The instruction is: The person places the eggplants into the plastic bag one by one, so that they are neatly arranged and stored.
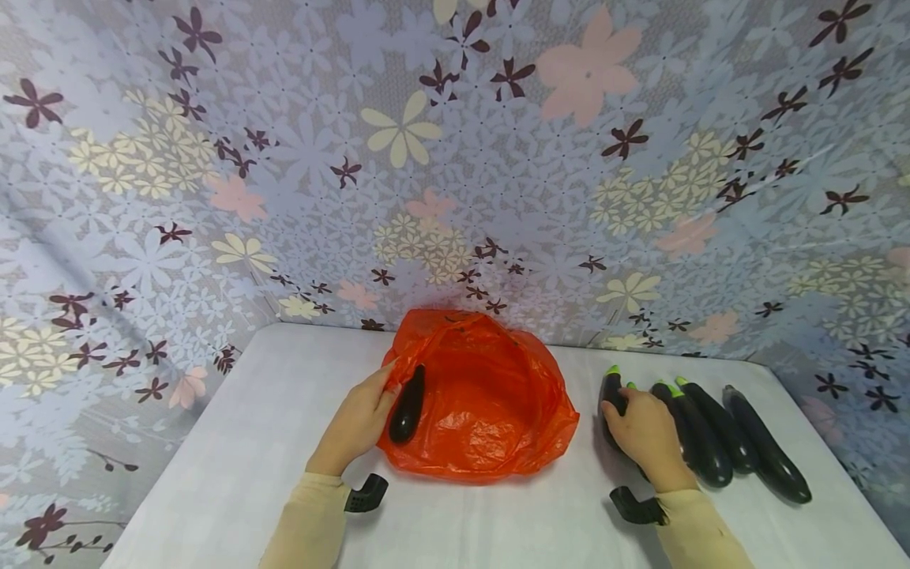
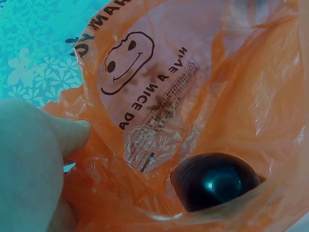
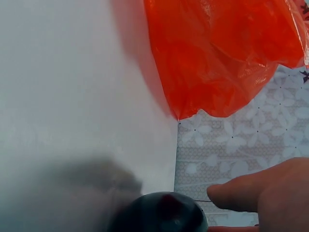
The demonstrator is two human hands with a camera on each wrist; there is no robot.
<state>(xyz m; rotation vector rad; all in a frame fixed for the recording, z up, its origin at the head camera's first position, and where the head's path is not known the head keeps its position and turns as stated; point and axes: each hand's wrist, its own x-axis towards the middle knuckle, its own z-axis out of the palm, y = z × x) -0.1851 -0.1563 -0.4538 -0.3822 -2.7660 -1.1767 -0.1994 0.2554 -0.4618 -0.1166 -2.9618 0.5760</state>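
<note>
A red plastic bag (image 1: 483, 427) lies on the white table with its mouth held wide. At its left rim my left hand (image 1: 361, 419) pinches the plastic between thumb and fingers. Inside the bag, close to that hand, is one dark eggplant (image 1: 407, 407); its rounded end also shows in the left wrist view (image 2: 215, 181). My right hand (image 1: 645, 431) grips the leftmost eggplant (image 1: 611, 387) of the group at the right, its thumb and fingers around the upper part. Most of that eggplant is hidden by the hand, and only its end (image 3: 161, 215) appears in the right wrist view.
Several more eggplants with green tips, such as the one at the far right (image 1: 768, 446), lie side by side right of my right hand. Behind the white table (image 1: 270, 395) rises a flower-patterned wall covering (image 1: 498, 182). Black wrist mounts (image 1: 366, 494) sit at both sleeves.
</note>
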